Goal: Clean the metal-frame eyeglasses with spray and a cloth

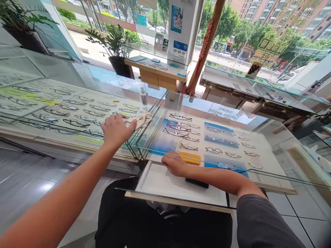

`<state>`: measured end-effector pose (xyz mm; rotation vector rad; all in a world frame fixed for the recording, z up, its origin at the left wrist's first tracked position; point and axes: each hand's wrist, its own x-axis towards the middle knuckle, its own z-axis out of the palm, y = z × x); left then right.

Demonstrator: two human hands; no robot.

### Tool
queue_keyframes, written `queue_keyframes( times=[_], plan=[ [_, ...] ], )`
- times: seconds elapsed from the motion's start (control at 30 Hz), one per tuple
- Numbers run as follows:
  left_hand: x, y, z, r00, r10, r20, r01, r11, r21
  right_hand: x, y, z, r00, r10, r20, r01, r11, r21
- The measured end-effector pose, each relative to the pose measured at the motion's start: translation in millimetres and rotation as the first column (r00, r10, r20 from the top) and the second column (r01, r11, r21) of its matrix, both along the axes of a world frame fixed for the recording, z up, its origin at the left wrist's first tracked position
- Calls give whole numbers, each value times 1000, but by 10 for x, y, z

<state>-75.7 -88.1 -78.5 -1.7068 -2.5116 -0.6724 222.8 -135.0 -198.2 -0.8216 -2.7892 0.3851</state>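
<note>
My left hand (117, 128) lies on the glass counter top with its fingers apart and its thumb stretched toward a crumpled beige cloth (143, 120). Whether the thumb touches the cloth I cannot tell. A small spray bottle (143, 96) stands behind the cloth. My right hand (175, 164) is at the counter's front edge, above a pulled-out white drawer (155, 179). Its fingers are curled, and what they hold, if anything, is hidden. Beside that hand is a yellow glasses case (190, 157). A dark flat object (197, 182) lies partly hidden under my right forearm.
Rows of eyeglasses (80, 123) lie under the glass on the left. More eyeglasses (213, 150) sit on white and blue panels to the right. The drawer's glass front edge (176, 202) is close to my lap. Potted plants (119, 51) and another display counter (232, 81) stand beyond.
</note>
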Motion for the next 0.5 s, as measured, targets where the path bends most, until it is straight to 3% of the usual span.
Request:
queue_keyframes(
  times=[0.07,0.13,0.3,0.37,0.43,0.5],
  plan=[
    [3,-10,-15,1000,-9,2,9,1000,10,22,-262,205,988,149,-44,-153,979,-137],
    [11,-19,-22,1000,-14,0,14,1000,13,48,-476,471,976,207,-68,-217,953,-213],
    [38,-42,-27,1000,-19,-15,20,999,28,123,-714,1279,959,233,-158,-269,925,-270],
    [46,-51,-27,1000,-17,-25,18,999,33,165,-639,1567,971,177,-160,-209,953,-217],
    [49,-59,-25,999,-16,-28,17,999,36,215,-458,1776,989,40,-144,-58,991,-123],
    [47,-61,-26,1000,-16,-22,17,999,39,267,-205,1884,982,-143,-122,142,990,-19]
  ],
)
